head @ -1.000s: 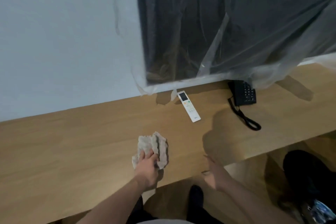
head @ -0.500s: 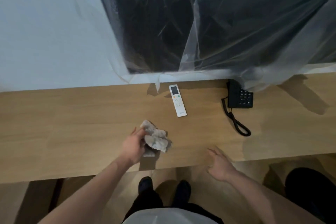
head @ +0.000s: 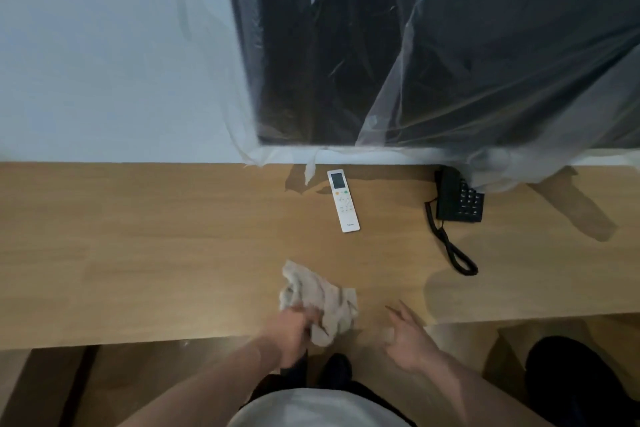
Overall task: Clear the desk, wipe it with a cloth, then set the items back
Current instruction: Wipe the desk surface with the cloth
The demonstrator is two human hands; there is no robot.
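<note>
The left hand (head: 294,322) is bunching the cloth (head: 320,302), its grip clamped on the near edge of the crumpled rag, which is lying on the table (head: 138,253) by the front edge. Just right of that grip, the right hand (head: 408,340) is hovering with fingers spread apart, gripping nothing. Beyond the grip, towards the wall, the white remote (head: 343,200) is lying flat; farther right the black phone (head: 459,199) is sitting, its cord (head: 450,246) trailing forward.
</note>
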